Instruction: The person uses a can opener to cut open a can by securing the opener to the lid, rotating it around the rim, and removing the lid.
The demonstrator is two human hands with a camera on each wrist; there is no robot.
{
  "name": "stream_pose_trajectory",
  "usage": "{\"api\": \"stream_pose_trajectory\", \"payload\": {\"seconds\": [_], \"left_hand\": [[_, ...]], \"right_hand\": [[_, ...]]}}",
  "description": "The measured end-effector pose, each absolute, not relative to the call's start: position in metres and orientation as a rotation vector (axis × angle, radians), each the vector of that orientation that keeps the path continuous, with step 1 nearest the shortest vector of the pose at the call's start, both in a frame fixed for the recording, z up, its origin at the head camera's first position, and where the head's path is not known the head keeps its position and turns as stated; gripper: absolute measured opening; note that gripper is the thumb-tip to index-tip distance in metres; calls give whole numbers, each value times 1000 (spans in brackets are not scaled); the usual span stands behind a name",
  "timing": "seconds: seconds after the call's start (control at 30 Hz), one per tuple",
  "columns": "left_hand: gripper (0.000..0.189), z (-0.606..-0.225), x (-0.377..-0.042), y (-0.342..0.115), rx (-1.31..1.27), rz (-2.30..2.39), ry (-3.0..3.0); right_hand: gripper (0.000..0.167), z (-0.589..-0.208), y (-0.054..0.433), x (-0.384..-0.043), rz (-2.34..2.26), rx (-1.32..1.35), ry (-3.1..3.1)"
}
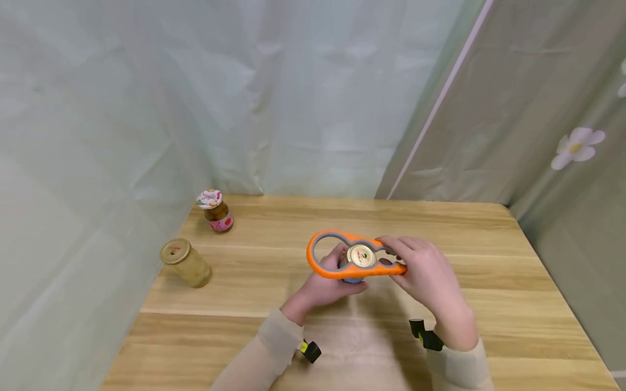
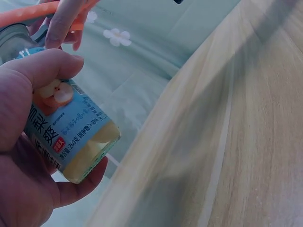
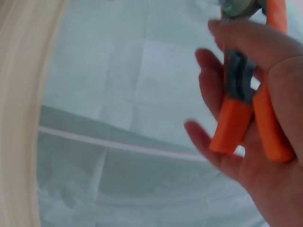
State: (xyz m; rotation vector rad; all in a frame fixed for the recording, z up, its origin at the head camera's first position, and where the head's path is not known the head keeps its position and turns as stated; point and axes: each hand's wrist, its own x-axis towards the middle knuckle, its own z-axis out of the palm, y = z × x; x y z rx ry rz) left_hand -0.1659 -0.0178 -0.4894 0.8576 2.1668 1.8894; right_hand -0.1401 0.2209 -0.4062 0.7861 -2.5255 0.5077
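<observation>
Left hand (image 1: 324,285) wraps jar (image 2: 78,124), lid (image 1: 361,255) inside opener (image 1: 357,272); right hand (image 1: 430,274) grips handles (image 3: 232,125), lid's 3 o'clock. Jar probably heavy, slick, breakable: hold mid-body. Opener likely light, stiff: hold handles.

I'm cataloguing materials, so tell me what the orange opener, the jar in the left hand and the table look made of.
Opener: probably smooth plastic, from its even orange colour; the grey lining may be rubber.
Jar: likely smooth, clear glass, pale contents showing below the label; plastic possible.
Table: pale wood or laminate, by its grain; finish looks satin.
</observation>
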Motion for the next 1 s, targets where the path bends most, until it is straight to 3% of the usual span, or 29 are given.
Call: {"api": "stream_pose_trajectory", "payload": {"seconds": [0.2, 0.63, 1.0], "left_hand": [[73, -486, -163, -16, 923, 1966, 2102], [73, -474, -158, -18, 912, 1909, 2084], [76, -478, -159, -16, 995, 1890, 2013]], "right_hand": [[63, -398, 215, -133, 405, 729, -2558], [37, -389, 223, -134, 514, 828, -2403], [30, -392, 226, -138, 522, 893, -2381]]}}
